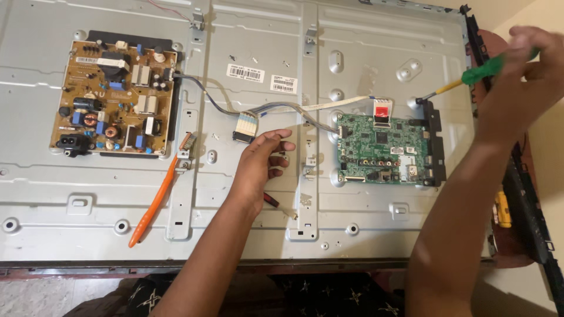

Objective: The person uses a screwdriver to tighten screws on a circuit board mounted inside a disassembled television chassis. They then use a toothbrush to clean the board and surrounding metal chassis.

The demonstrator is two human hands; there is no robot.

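Right hand [524, 64] gripping green screwdriver [470, 79], left hand [261, 161] hovering

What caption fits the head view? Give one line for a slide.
Right hand drives a green-handled screwdriver at the green circuit board; left hand hovers open over the metal panel.
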